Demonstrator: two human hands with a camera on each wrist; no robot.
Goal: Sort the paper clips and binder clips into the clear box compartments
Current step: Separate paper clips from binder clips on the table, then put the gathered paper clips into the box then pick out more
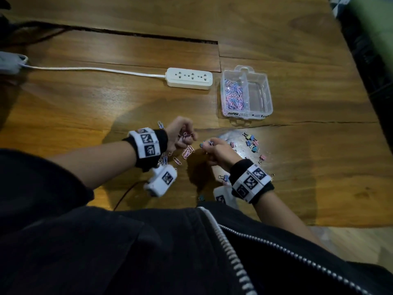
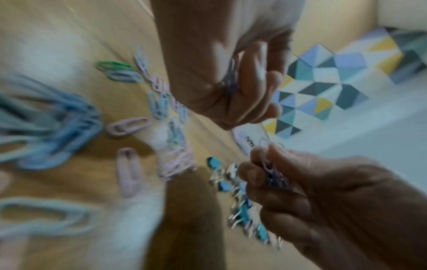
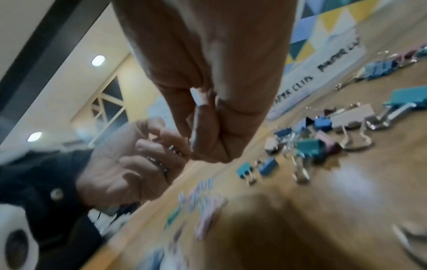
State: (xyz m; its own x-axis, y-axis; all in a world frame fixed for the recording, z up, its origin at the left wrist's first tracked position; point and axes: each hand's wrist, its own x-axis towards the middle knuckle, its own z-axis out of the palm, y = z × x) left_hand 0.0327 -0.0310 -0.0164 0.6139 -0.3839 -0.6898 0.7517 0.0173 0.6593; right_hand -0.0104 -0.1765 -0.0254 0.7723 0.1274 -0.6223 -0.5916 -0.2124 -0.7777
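Observation:
My left hand grips a small bunch of paper clips in curled fingers, just above the table. Close to its right, my right hand pinches a few paper clips between thumb and fingers. Loose pink and blue paper clips lie under and between the hands. Binder clips are scattered to the right of my right hand. The clear box stands further back on the right. Its left compartment holds several paper clips; its right compartment looks empty.
A white power strip with its cable lies left of the box. A long crack runs across the wooden table in front of the box. More binder clips lie beside my right wrist.

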